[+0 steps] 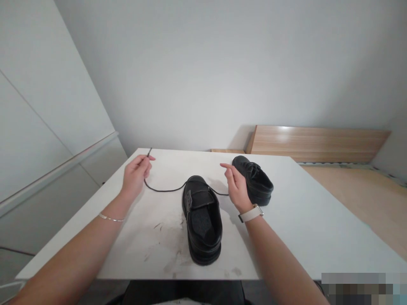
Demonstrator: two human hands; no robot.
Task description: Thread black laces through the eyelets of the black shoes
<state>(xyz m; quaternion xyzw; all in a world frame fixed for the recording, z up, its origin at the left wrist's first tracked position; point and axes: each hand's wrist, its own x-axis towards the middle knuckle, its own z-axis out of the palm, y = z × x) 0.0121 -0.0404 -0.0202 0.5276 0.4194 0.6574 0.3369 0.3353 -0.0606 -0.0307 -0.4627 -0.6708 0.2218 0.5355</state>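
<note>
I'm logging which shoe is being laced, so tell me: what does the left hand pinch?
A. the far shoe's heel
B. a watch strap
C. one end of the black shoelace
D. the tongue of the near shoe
C: the left hand pinches the tip of the black shoelace, which runs across the white table to the near shoe.

Black leather shoe standing upright at the middle of the white worktop, heel toward the near edge, toe pointing away; unlaced, opening wide, dark insole showing. Black shoelace passing through at the front of that shoe, one end curving out to the left across the worktop and rising to a pinched tip, the other running right as a short straight stretch. Second black shoe farther back on the right, laced, angled leftward.
</note>
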